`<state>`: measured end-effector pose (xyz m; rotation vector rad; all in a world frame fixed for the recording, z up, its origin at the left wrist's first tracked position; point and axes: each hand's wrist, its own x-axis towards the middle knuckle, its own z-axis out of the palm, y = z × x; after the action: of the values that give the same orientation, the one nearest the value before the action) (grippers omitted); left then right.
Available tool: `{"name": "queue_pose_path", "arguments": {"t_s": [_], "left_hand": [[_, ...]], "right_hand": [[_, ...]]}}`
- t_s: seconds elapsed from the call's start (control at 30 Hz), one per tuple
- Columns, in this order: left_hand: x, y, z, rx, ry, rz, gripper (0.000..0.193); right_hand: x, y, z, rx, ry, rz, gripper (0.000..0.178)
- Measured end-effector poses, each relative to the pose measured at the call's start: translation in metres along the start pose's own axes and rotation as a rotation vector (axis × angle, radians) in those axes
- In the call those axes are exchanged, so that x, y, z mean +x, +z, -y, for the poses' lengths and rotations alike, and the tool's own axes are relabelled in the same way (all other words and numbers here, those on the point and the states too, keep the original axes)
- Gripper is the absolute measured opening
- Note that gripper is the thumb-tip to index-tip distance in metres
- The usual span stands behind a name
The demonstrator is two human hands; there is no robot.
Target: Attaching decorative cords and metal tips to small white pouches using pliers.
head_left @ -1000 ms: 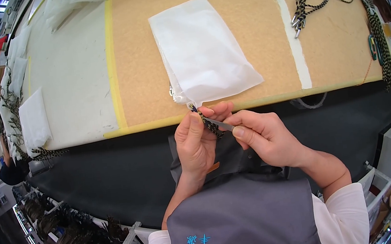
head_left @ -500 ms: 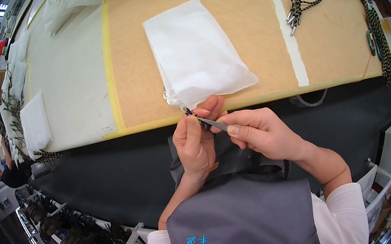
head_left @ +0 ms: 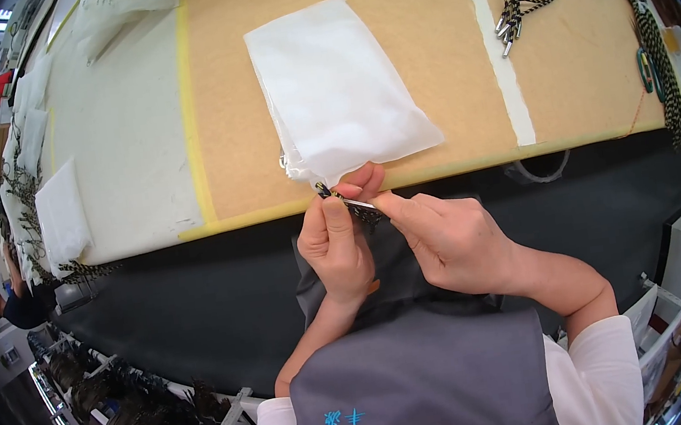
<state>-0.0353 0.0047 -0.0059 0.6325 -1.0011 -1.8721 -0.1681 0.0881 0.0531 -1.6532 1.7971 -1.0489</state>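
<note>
Just off the near table edge, my left hand [head_left: 333,251] is closed on a black-and-yellow braided cord [head_left: 322,190], pinched between thumb and fingers. My right hand [head_left: 465,241] grips a slim tapered metal tool [head_left: 360,204], its tip lying against the cord beside my left thumb. Whether it is tweezers or a blade is too small to tell. Right above my fingers, a white translucent bag [head_left: 342,85] lies on the table, its near corner reaching the cord. A small metal piece [head_left: 282,162] shows at the bag's left edge.
Several black-and-tan cords with metal tips [head_left: 531,2] lie at the back right. Beyond them are a thick cord bundle [head_left: 664,79] and green-handled snips [head_left: 645,71]. A smaller white packet [head_left: 60,213] sits at the left. Yellow tape [head_left: 255,213] runs along the table's near edge.
My right hand has turned over so its back faces up, and the tool's wide end is now covered. Both hands and the bag have shifted slightly left.
</note>
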Motion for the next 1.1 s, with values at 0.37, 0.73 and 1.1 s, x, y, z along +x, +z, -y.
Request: {"name": "queue_pose_path", "arguments": {"t_s": [0.37, 0.73, 1.1], "left_hand": [[0.004, -0.011, -0.016, -0.134, -0.263, 0.088, 0.052], [0.006, -0.008, -0.012, -0.073, -0.243, 0.162, 0.044], [0.000, 0.009, -0.002, -0.006, -0.099, -0.047, 0.037]], "right_hand": [[-0.005, -0.002, -0.008, -0.007, -0.081, -0.034, 0.039], [-0.008, 0.000, -0.009, -0.008, -0.038, -0.048, 0.037], [-0.004, 0.000, 0.006, 0.673, 0.466, 0.107, 0.025]]}}
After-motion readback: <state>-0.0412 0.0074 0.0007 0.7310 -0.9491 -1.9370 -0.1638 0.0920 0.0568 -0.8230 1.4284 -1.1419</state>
